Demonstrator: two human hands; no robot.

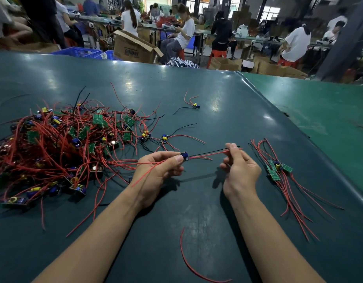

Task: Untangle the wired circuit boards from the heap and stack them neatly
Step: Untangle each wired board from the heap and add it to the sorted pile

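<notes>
A tangled heap [60, 148] of small green circuit boards with red and black wires covers the left of the dark green table [197, 211]. My left hand [156, 172] pinches one board [184, 155] by its blue capacitor, above the table at centre. Its black and red wires [209, 153] stretch to the right, where my right hand [239, 170] pinches their ends between thumb and fingers. Right of that hand a small stack of boards [277, 169] lies with its red wires trailing toward me.
Two loose boards [164, 138] lie at the heap's right edge and another [196, 105] farther back. A single red wire [188, 260] lies near the front. The table's right edge meets a lighter green surface [311, 111]. People sit at benches beyond the table.
</notes>
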